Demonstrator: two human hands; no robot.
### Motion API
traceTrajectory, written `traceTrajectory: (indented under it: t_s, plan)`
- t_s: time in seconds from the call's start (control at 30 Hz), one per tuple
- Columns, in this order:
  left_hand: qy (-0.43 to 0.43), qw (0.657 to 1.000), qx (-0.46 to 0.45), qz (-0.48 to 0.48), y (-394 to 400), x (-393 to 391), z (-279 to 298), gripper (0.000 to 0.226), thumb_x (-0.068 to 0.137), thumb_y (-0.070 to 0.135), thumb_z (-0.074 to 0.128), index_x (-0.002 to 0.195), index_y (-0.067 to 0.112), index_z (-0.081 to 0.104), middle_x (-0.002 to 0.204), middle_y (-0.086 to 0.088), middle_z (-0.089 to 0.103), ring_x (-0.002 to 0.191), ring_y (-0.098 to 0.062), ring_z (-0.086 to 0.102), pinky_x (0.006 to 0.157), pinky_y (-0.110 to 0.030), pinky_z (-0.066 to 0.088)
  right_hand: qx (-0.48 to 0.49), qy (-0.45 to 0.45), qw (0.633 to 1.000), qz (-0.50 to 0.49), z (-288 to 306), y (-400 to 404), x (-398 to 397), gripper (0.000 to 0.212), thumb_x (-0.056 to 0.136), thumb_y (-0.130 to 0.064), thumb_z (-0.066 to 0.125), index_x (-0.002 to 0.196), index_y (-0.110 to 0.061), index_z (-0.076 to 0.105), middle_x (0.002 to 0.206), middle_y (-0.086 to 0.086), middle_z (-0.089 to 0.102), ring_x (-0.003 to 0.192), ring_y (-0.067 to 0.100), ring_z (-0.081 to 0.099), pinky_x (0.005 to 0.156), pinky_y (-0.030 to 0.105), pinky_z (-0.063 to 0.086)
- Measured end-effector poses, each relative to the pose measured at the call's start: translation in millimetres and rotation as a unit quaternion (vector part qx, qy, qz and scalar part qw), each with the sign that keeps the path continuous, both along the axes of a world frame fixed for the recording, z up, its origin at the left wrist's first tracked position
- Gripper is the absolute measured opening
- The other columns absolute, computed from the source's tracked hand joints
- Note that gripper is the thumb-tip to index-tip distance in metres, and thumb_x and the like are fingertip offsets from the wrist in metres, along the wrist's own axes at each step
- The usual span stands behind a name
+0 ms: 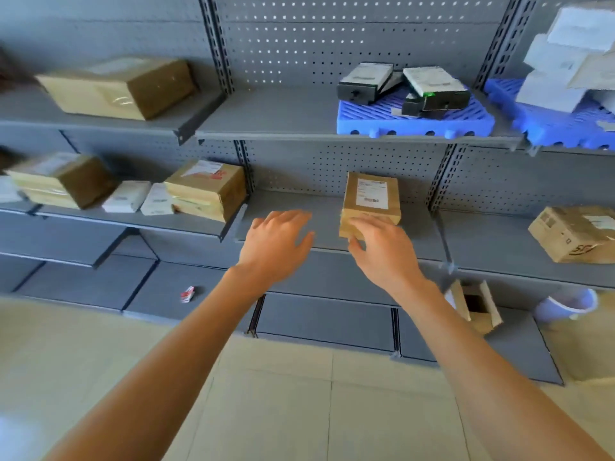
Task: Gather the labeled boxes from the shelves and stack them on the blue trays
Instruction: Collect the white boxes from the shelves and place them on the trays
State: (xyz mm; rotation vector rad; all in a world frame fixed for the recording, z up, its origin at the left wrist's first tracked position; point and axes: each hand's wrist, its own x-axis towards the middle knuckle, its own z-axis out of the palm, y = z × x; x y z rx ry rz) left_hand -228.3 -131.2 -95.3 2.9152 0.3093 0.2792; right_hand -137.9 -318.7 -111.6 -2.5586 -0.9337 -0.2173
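Note:
A small brown cardboard box with a white shipping label (371,197) lies on the middle grey shelf (289,224). My right hand (382,247) rests on its near end, fingers curled over the front edge and thumb under the corner. Just left of the box, my left hand (278,241) hovers over the bare shelf with fingers spread and holds nothing. On the shelf above, a blue tray (412,123) carries several black boxes (432,89). A second blue tray (549,124) at the far right holds a pile of white boxes (565,58).
More brown boxes sit on the left shelves (123,86) (206,189) (63,179), with two small white boxes (128,196) between them. Another brown box (575,237) is at the right. An open carton (476,304), a white bucket (565,304) and a small red-white pack (188,293) lie low down.

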Motion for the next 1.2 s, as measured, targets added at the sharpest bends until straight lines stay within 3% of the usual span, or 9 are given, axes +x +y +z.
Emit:
traceTrajectory:
  t_s: [0.23,0.47,0.77,1.0,1.2]
  plan:
    - [0.003,0.994,-0.014,0.105,122.6,-99.5,-10.4,0.044,0.102,0.044,0.048,0.141,0.026,0.053,0.142,0.002,0.059,0.128,-0.025,0.054,0.107,-0.047,0.041,-0.037,0.022,0.993,0.106,-4.3,138.8,-60.9,0.037,0.101,-0.028,0.054,0.135,-0.017,0.061,0.137,0.0,0.062,0.129,0.023,0.051,0.102,0.042,0.046]
    - [-0.003,0.98,-0.017,0.199,239.8,-199.4,-22.0,0.048,0.102,0.048,0.045,0.146,0.028,0.049,0.148,0.005,0.054,0.136,-0.023,0.048,0.11,-0.048,0.039,-0.054,0.02,0.979,0.196,-3.3,277.6,-133.2,0.038,0.103,-0.032,0.051,0.138,-0.019,0.059,0.141,-0.002,0.059,0.133,0.021,0.047,0.104,0.04,0.043]
    - [-0.014,0.957,-0.03,0.29,323.0,-298.9,-28.3,0.044,0.102,0.046,0.046,0.141,0.029,0.054,0.141,0.006,0.059,0.129,-0.023,0.053,0.104,-0.046,0.044,-0.058,0.026,0.956,0.286,-12.1,389.7,-209.2,0.036,0.101,-0.03,0.054,0.134,-0.018,0.062,0.136,-0.002,0.062,0.13,0.021,0.05,0.103,0.04,0.044]
    - [-0.018,0.943,-0.04,0.33,364.7,-325.2,-38.6,0.04,0.102,0.043,0.05,0.136,0.025,0.059,0.137,0.004,0.063,0.125,-0.024,0.057,0.1,-0.044,0.046,-0.056,0.044,0.94,0.334,-24.6,451.3,-224.2,0.039,0.101,-0.03,0.053,0.138,-0.017,0.058,0.138,-0.001,0.061,0.13,0.022,0.05,0.104,0.043,0.046]
    - [-0.001,0.941,-0.05,0.334,409.8,-293.6,-53.3,0.045,0.101,0.045,0.05,0.142,0.025,0.055,0.143,0.004,0.058,0.13,-0.024,0.054,0.103,-0.044,0.045,-0.041,0.055,0.938,0.341,-42.3,498.1,-193.2,0.043,0.101,-0.029,0.055,0.141,-0.015,0.054,0.141,0.002,0.058,0.132,0.024,0.048,0.106,0.043,0.044]
